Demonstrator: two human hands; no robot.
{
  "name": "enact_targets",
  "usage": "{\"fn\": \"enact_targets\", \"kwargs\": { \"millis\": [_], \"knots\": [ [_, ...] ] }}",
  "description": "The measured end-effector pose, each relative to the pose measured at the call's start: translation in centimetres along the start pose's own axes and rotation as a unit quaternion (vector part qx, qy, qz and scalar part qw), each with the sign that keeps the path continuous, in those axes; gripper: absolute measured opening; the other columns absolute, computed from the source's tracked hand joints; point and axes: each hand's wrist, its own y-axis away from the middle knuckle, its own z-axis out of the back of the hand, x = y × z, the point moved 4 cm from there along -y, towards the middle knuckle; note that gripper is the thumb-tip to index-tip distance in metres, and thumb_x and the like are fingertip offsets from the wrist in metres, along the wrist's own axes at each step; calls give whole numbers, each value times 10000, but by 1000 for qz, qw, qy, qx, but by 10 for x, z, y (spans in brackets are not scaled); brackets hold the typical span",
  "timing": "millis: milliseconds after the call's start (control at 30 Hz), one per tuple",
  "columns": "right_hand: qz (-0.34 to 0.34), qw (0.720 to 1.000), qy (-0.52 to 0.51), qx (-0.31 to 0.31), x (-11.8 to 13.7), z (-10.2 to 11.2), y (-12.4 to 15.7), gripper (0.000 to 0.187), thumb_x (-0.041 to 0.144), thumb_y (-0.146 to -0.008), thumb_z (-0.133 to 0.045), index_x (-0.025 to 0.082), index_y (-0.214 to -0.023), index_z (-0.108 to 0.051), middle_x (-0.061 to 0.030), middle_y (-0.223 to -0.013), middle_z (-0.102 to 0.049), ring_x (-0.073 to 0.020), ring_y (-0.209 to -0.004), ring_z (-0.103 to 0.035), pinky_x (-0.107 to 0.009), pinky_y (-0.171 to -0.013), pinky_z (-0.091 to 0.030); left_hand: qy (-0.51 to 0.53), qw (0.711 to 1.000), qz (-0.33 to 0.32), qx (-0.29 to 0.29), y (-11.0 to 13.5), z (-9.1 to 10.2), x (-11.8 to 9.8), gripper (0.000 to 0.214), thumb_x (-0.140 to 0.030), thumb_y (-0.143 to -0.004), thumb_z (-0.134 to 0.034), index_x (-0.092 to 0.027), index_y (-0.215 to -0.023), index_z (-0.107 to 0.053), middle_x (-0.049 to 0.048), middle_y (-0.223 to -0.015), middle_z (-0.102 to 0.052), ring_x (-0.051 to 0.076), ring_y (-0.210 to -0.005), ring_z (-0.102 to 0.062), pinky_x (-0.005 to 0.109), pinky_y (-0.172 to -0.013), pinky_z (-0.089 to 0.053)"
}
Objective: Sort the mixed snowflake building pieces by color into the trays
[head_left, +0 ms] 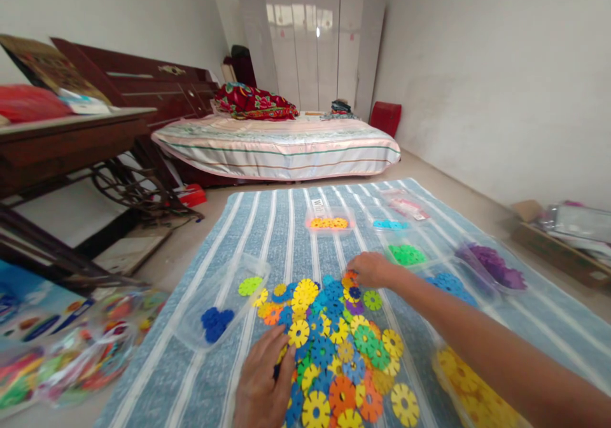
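Observation:
A heap of notched plastic flower discs (322,350) in yellow, blue, orange and green lies on the striped cloth. My left hand (265,377) is curled at the heap's near left edge; something dark, seemingly a dark blue disc (277,371), shows between thumb and fingers. At the heap's far edge my right hand (371,269) reaches down with fingers closed at an orange disc (350,280); its fingertips are partly hidden. Left of the heap, a clear tray (191,326) holds dark blue discs (216,324); a lime disc (250,286) lies at its right edge.
Clear trays hold orange discs (328,223), light blue discs (389,224), green discs (405,254), blue discs (451,286), purple discs (496,266) and yellow discs (470,383), the last under my right forearm. A bed (277,145) stands beyond the striped cloth (267,224).

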Motion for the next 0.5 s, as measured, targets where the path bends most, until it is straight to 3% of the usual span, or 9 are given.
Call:
{"fn": "enact_targets", "kwargs": {
  "millis": [133,267,367,500],
  "knots": [
    [-5,998,-52,25,0,-2,-9,185,178,-563,-678,162,-746,-697,-74,-829,-708,-236,-806,-640,-253,-626,-453,0,1000,15,5,4,1,2,211,-326,-824,-527,-208,-969,-624,65,-1026,-675,206,-967,-635,367,-835,-549],
    [-35,989,-138,25,-17,7,-17,57,163,-584,-679,142,-628,-650,-8,-532,-634,-147,-542,-613,-183,-475,-425,3,1000,19,1,4,3,2,213,-330,-814,-542,-214,-968,-633,58,-1023,-680,206,-964,-639,360,-842,-547],
    [-79,977,-190,-45,-32,30,-29,50,177,-656,-643,128,-667,-636,-5,-498,-602,-113,-470,-581,-157,-420,-408,12,1000,19,2,2,4,1,220,-326,-809,-551,-217,-983,-630,53,-1025,-683,205,-961,-641,357,-839,-548],
    [-132,946,-226,-190,-42,67,-39,299,292,-881,-392,111,-995,-600,-93,-803,-669,-86,-559,-594,-141,-435,-416,11,1000,16,2,1,4,0,218,-323,-812,-547,-211,-981,-627,58,-1024,-684,205,-953,-644,354,-829,-552]
  ]
}}
